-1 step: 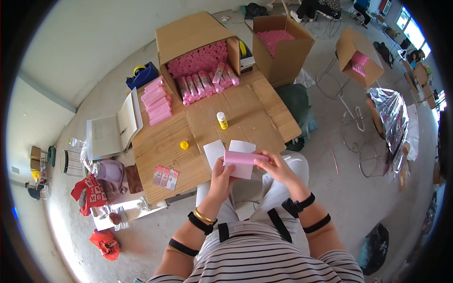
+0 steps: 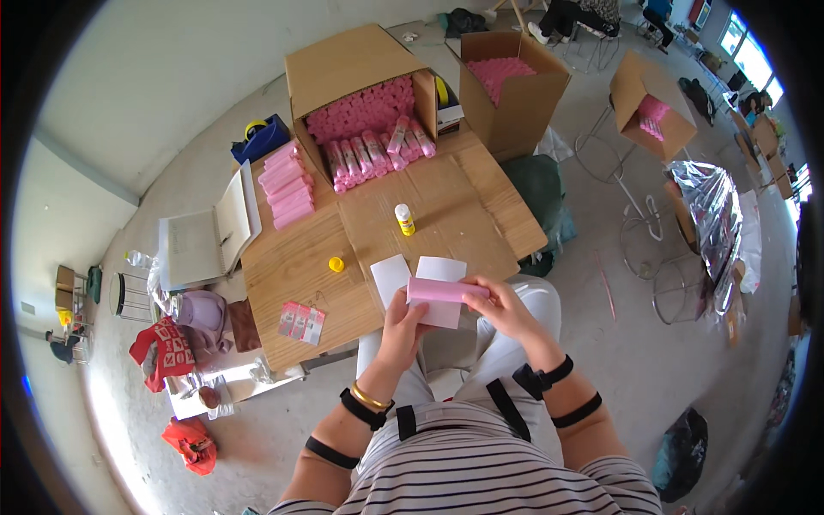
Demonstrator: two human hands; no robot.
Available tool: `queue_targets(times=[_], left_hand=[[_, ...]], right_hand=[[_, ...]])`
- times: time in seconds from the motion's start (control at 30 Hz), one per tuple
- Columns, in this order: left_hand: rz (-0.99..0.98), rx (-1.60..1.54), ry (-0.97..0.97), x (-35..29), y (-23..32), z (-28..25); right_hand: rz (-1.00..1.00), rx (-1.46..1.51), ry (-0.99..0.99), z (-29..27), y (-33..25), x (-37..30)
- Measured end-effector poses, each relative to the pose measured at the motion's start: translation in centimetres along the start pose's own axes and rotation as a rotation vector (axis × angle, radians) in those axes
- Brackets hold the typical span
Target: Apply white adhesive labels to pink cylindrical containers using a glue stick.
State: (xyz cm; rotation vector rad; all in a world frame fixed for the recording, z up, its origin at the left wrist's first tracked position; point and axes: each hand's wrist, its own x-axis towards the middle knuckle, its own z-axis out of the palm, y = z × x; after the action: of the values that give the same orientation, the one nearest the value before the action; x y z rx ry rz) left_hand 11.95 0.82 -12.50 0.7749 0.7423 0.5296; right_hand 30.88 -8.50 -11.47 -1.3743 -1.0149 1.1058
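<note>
A smooth pink roll (image 2: pixel 439 290) lies level between my two hands at the near edge of the table. My left hand (image 2: pixel 400 328) pinches its left end, together with a white sheet of paper (image 2: pixel 441 316) that shows below and beyond the roll. At the other end, my right hand (image 2: pixel 503 306) has its thumb and fingers closed on the roll. A second white sheet (image 2: pixel 390 276) is just beyond my left hand. An uncapped glue stick (image 2: pixel 404 221) stands upright on the cardboard, with its yellow cap (image 2: pixel 336 264) to the left.
Behind are an open carton (image 2: pixel 343 56) of wrapped pink rolls and another tall carton (image 2: pixel 524 103). Plain pink rolls (image 2: pixel 287 187) are stacked at left beside an open notebook (image 2: pixel 197 245). Several printed labels (image 2: pixel 302 323) lie near the table's left front. Wire stools (image 2: pixel 635 227) stand at right.
</note>
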Motion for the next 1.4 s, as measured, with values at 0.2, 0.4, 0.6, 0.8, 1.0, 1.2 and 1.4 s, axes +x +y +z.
queue_targets(times=[0.2, 0.4, 0.6, 0.8, 1.0, 1.2, 1.4], left_hand=[[-0.021, -0.201, -0.47, -6.3, 3.5, 1.1], [0.031, -0.069, -0.43, -10.2, 5.2, 1.3], [0.154, 0.001, -0.393, -11.1, 4.7, 1.6], [0.281, -0.041, -0.348, -12.0, 4.2, 2.7], [0.333, -0.041, -0.237, -13.2, 4.9, 4.6], [0.305, -0.105, -0.219, -13.6, 5.3, 4.3], [0.308, -0.081, -0.234, -13.9, 5.5, 4.9]], right_hand=[[-0.235, -0.159, 0.039, 1.9, -4.9, -4.4], [-0.21, -0.08, -0.099, 2.9, -7.3, -6.9], [-0.356, 0.008, -0.093, 5.5, -9.1, -8.2], [-0.235, 0.068, -0.2, 6.1, -11.4, -9.3], [-0.274, 0.142, -0.195, 6.8, -10.9, -9.6], [-0.284, 0.142, -0.224, 7.3, -10.6, -9.7], [-0.232, 0.142, -0.233, 6.8, -11.2, -10.2]])
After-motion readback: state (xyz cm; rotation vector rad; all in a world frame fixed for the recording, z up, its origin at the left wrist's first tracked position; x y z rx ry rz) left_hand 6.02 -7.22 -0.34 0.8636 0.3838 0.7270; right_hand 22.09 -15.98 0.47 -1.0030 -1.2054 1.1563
